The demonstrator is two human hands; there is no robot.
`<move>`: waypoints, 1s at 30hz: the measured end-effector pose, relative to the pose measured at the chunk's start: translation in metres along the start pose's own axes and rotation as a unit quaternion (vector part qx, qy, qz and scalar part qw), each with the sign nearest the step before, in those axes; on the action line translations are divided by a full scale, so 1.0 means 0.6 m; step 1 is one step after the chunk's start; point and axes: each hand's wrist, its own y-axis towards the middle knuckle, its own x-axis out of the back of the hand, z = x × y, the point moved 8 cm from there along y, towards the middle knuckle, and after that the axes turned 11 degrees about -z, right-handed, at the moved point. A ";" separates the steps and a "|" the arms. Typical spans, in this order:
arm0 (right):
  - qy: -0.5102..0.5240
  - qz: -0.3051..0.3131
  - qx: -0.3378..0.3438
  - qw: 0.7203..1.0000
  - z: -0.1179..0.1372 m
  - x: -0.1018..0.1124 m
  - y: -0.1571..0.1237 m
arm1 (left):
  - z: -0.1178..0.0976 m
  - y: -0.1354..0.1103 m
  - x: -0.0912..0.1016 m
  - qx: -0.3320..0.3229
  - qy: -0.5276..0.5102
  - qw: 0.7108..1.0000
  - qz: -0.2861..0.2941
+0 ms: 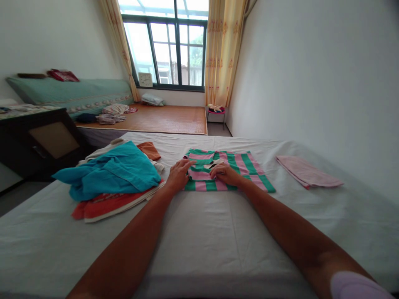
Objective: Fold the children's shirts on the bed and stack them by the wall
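Note:
A pink and green striped garment (pixel 240 164) lies partly folded on the white-sheeted table (pixel 199 241) in front of me. At its left edge rests my left hand (pixel 181 172), fingers stretched over the folded-in part. My right hand (pixel 225 172) pinches the fabric near the middle of the garment, its fingers curled together. Between the hands, a small pale patch, perhaps the collar or a label, shows on the cloth. Exactly which layer the right fingers grip is hidden.
Left of my hands is a loose pile with a turquoise garment (pixel 115 172) over a red one (pixel 109 205). A folded pink cloth (pixel 307 171) lies to the right, near the wall. Beyond stands a bed with a brown mat (pixel 168 118); a dark cabinet (pixel 46 141) is at left.

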 end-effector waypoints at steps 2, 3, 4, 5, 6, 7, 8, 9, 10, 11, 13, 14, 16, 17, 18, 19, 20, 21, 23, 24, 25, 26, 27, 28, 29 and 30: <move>0.007 -0.008 0.001 1.000 -0.007 -0.001 -0.006 | -0.003 0.000 -0.005 -0.032 -0.016 0.999 0.015; 0.008 -0.015 -0.011 1.000 -0.014 0.001 -0.010 | 0.004 0.000 -0.009 -0.030 -0.018 0.999 0.025; 0.004 -0.025 -0.034 0.999 -0.025 0.004 -0.013 | 0.013 0.000 -0.014 -0.019 -0.017 0.999 0.036; -0.008 -0.043 -0.067 0.997 -0.038 0.011 -0.016 | 0.023 0.001 -0.018 -0.005 -0.013 0.999 0.043; -0.027 -0.067 -0.106 0.992 -0.051 0.020 -0.020 | 0.032 0.002 -0.021 0.008 -0.010 0.999 0.045; -0.052 -0.092 -0.144 0.984 -0.063 0.030 -0.024 | 0.039 0.003 -0.021 0.018 -0.007 0.999 0.040; -0.079 -0.112 -0.176 0.975 -0.072 0.040 -0.028 | 0.043 0.005 -0.021 0.025 -0.005 0.999 0.027; -0.104 -0.122 -0.198 0.967 -0.077 0.046 -0.031 | 0.044 0.007 -0.019 0.028 -0.002 1.000 0.013; -0.125 -0.118 -0.207 0.963 -0.079 0.048 -0.031 | 0.043 0.008 -0.019 0.028 0.002 1.000 0.001; -0.143 -0.106 -0.205 0.962 -0.077 0.045 -0.030 | 0.039 0.009 -0.022 0.026 0.008 1.000 -0.001; -0.178 -0.082 -0.181 0.964 -0.069 0.036 -0.027 | 0.031 0.008 -0.035 0.023 0.026 0.999 0.025; -0.192 -0.075 -0.167 0.964 -0.065 0.031 -0.025 | 0.028 0.006 -0.043 0.022 0.033 0.998 0.047; -0.210 -0.071 -0.150 0.964 -0.060 0.021 -0.024 | 0.024 0.003 -0.053 0.023 0.042 0.996 0.075; -0.214 -0.073 -0.148 0.963 -0.061 0.018 -0.024 | 0.023 0.002 -0.054 0.024 0.045 0.996 0.078; -0.214 -0.075 -0.149 0.962 -0.062 0.016 -0.024 | 0.023 0.002 -0.053 0.024 0.048 0.996 0.073; -0.214 -0.079 -0.148 0.962 -0.065 0.015 -0.025 | 0.023 0.002 -0.051 0.023 0.052 0.996 0.063; -0.215 -0.085 -0.145 0.962 -0.068 0.017 -0.026 | 0.024 0.002 -0.049 0.019 0.057 0.997 0.053; -0.220 -0.091 -0.143 0.961 -0.072 0.021 -0.028 | 0.023 0.002 -0.048 0.014 0.061 0.997 0.047; -0.242 -0.098 -0.144 0.954 -0.086 0.035 -0.036 | 0.023 -0.001 -0.051 0.005 0.059 0.997 0.051; -0.256 -0.099 -0.149 0.950 -0.096 0.045 -0.041 | 0.024 -0.003 -0.055 0.005 0.056 0.997 0.061; -0.269 -0.101 -0.158 0.945 -0.107 0.056 -0.048 | 0.026 -0.005 -0.057 0.010 0.055 0.996 0.070; -0.278 -0.104 -0.168 0.940 -0.119 0.067 -0.055 | 0.027 -0.006 -0.058 0.017 0.059 0.995 0.076; -0.283 -0.109 -0.179 0.936 -0.129 0.078 -0.061 | 0.027 -0.007 -0.056 0.024 0.068 0.995 0.074; -0.286 -0.117 -0.187 0.932 -0.136 0.088 -0.066 | 0.025 -0.006 -0.050 0.026 0.080 0.994 0.063; -0.286 -0.128 -0.192 0.930 -0.140 0.096 -0.068 | 0.019 -0.004 -0.043 0.021 0.092 0.994 0.047; -0.285 -0.137 -0.190 0.930 -0.139 0.101 -0.066 | 0.011 -0.002 -0.035 0.012 0.101 0.994 0.030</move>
